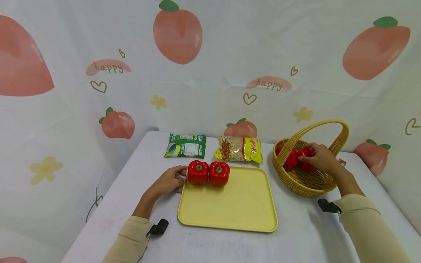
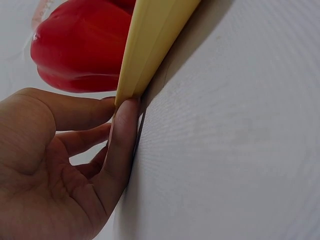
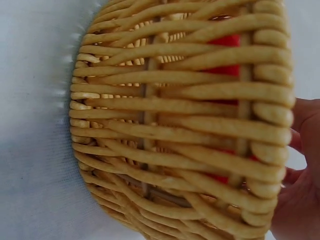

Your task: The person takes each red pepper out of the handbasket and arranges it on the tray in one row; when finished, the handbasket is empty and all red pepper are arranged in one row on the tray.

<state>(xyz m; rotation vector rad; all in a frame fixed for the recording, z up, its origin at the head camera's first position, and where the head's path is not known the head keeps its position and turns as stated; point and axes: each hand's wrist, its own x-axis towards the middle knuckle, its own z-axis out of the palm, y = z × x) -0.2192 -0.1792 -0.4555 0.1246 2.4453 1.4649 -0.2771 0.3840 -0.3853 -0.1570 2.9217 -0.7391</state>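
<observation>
On a white counter [image 1: 230, 248], the left hand [image 1: 169, 180] pinched the rim of a yellow tray [image 1: 230, 208] at 10 o'clock, near two red peppers [image 1: 198, 176] side by side at the tray's 11 o'clock. At 2 o'clock from the tray stood a woven basket [image 1: 291, 182] — inside it, the right hand [image 1: 320, 157] gripped a red item [image 1: 306, 167], with a second red item [image 1: 290, 160] at 9 o'clock from that. Beyond the tray lay a green packet [image 1: 185, 146] at 11 o'clock and a yellow packet [image 1: 235, 149] at 12.
</observation>
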